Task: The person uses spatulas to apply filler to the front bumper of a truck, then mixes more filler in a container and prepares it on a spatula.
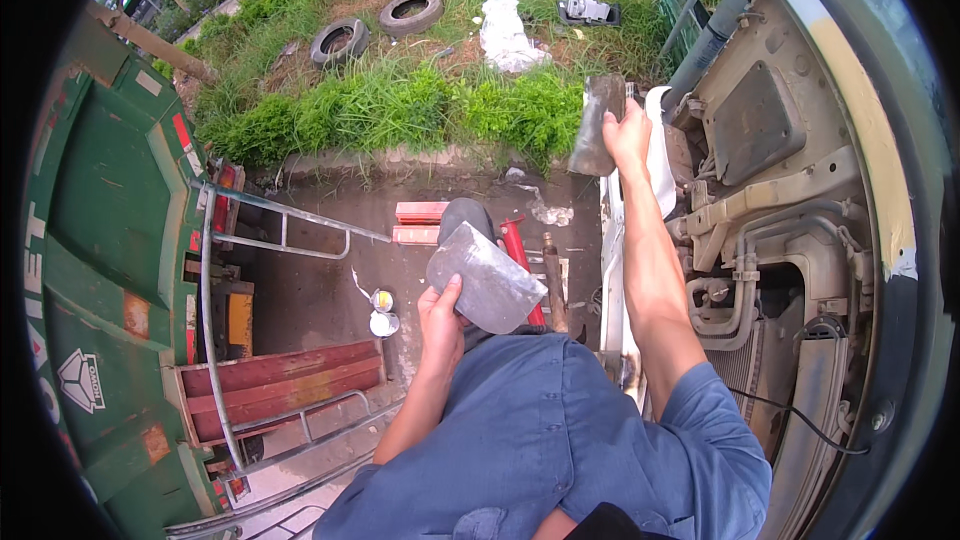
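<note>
My left hand [441, 320] grips a flat grey plate [487, 277] with a rounded edge at its lower-left corner, held out over my legs. My right hand [625, 135] is raised at the far end of my outstretched arm, its fingers closed on a dark, scuffed rectangular plate [590, 125]. Just behind that plate and hand stands a white body panel [658, 165] at the front edge of the opened vehicle [750, 230], with its hoses, bracket and radiator exposed on the right.
A green truck body [115, 220] fills the left, beside metal rails [210, 310] and a rusty red beam [280, 390]. Red blocks [417, 235], a red jack [516, 250], a metal cylinder [555, 300] and two cans [383, 323] lie below. Tires [340, 45] rest in grass beyond.
</note>
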### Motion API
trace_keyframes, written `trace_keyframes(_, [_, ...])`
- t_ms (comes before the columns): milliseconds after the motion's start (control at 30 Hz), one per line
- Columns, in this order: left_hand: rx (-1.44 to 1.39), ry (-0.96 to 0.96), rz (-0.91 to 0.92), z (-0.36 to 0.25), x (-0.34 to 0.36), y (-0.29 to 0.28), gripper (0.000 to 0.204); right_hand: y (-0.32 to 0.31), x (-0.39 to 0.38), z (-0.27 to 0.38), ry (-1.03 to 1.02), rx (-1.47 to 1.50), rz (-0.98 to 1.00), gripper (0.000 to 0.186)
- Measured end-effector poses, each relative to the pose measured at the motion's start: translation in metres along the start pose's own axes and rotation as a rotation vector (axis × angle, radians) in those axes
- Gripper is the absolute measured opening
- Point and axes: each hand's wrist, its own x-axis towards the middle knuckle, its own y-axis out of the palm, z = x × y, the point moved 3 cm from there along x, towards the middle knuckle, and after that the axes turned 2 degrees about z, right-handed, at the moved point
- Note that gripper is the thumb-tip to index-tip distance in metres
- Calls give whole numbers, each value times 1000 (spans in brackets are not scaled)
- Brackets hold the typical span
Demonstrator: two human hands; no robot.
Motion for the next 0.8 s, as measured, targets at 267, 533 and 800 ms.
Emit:
trace_keyframes(267, [36,-20,72,14,9,15,20,12,-41,-10,117,689,33,22])
trace_keyframes(533, [-19,210,55,-2,37,59,26,-47,-93,30,104,1102,87,33])
trace_keyframes(800, [-7,414,91,-31,68,136,26,-98,-150,78,-18,960,72,33])
